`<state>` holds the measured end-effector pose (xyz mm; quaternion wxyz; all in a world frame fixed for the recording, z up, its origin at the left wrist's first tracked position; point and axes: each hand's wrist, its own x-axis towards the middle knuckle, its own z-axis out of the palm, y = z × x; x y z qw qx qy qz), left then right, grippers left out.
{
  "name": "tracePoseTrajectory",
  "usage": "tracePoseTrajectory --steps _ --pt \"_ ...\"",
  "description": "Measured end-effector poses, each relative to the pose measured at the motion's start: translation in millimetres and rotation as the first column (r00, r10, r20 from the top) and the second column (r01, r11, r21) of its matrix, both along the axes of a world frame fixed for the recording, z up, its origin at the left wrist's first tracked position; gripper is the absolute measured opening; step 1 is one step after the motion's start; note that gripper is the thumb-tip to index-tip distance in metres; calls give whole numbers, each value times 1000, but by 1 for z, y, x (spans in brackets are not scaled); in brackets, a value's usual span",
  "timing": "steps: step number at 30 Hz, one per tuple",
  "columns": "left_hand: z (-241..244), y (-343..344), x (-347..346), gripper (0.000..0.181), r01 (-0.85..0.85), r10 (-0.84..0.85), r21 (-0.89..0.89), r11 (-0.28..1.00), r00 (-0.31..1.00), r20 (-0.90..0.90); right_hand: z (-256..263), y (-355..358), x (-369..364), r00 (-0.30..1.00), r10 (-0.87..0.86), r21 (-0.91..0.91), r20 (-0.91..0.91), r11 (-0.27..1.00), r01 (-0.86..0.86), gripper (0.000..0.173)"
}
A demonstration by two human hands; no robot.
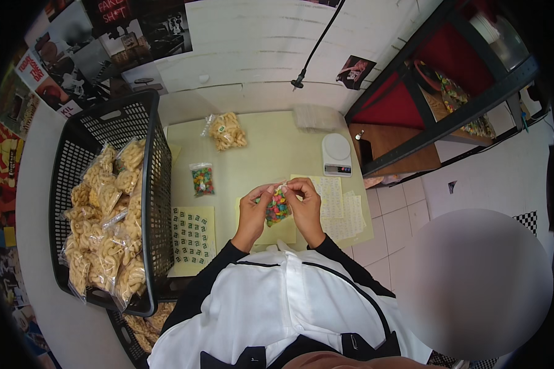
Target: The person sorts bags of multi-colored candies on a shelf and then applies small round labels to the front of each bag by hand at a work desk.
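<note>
Between my two hands hangs a small clear plastic bag of multicoloured candies (278, 208), held by its top edge. My left hand (255, 203) pinches the upper left of the bag, thumb on the near side. At the opposite top corner, the fingers and thumb of my right hand (307, 198) grip the plastic. The bag's top is partly hidden by my fingers. A second bag of coloured candies (202, 180) lies flat on the table to the left. Farther back sits a clear bag of pale curled snacks (228, 132) with a small green sticker.
A black plastic crate (159, 193) full of bagged snacks (108, 221) stands on the left. Sheets of green-marked stickers (195, 240) and printed labels (344, 217) lie on the table (258, 157). A white digital scale (336, 154) and stacked clear bags (318, 118) are at the right.
</note>
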<state>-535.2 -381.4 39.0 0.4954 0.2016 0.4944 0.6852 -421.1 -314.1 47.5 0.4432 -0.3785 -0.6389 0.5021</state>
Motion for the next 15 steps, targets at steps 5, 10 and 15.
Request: tracePoseTrajectory --steps 5,10,15 --pt "1 -1 -1 27 -6 10 34 999 995 -98 3 -2 -2 999 -16 76 36 997 13 9" --pt "6 -4 -3 27 17 -16 4 1000 994 -106 9 -3 -2 997 -26 129 69 992 17 8" --pt "7 -7 -2 26 34 -33 4 999 994 -107 12 -4 -2 996 -33 139 85 990 21 8"
